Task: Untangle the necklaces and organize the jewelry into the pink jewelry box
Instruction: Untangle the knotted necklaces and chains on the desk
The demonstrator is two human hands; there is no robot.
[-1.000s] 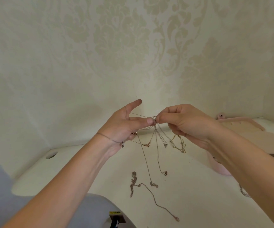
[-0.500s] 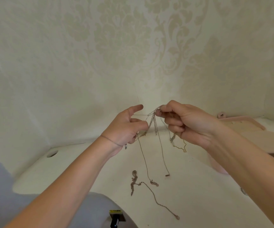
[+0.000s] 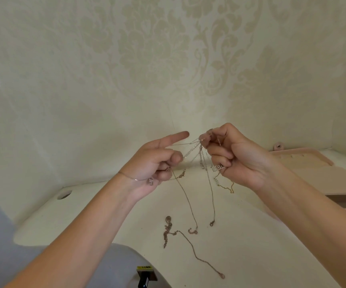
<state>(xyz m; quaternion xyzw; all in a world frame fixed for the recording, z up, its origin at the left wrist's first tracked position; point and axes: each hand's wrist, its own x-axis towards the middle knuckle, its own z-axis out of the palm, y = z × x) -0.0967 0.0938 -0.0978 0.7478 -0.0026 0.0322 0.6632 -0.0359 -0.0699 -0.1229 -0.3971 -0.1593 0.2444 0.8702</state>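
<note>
A tangle of thin necklaces [image 3: 199, 151] hangs in the air between both hands above the white table [image 3: 251, 246]. My right hand [image 3: 233, 154] pinches the knot at its fingertips, its other fingers curled round more chain. My left hand [image 3: 157, 161] holds chain strands under its thumb and curled fingers, the index finger pointing straight out. Several chain ends dangle down toward the table. A separate rose-coloured necklace [image 3: 186, 242] lies loose on the table below. The pink jewelry box [image 3: 313, 165] stands open at the right, partly hidden by my right arm.
The patterned wall rises close behind the table. A round cable hole [image 3: 64, 194] sits at the table's back left. A small dark object with a yellow label [image 3: 145, 275] is at the front edge. A thin bracelet [image 3: 134, 179] circles my left wrist.
Both hands rose slightly and moved apart, stretching the strands between them. My left index finger straightened out and my right hand turned and curled tighter on the knot.
</note>
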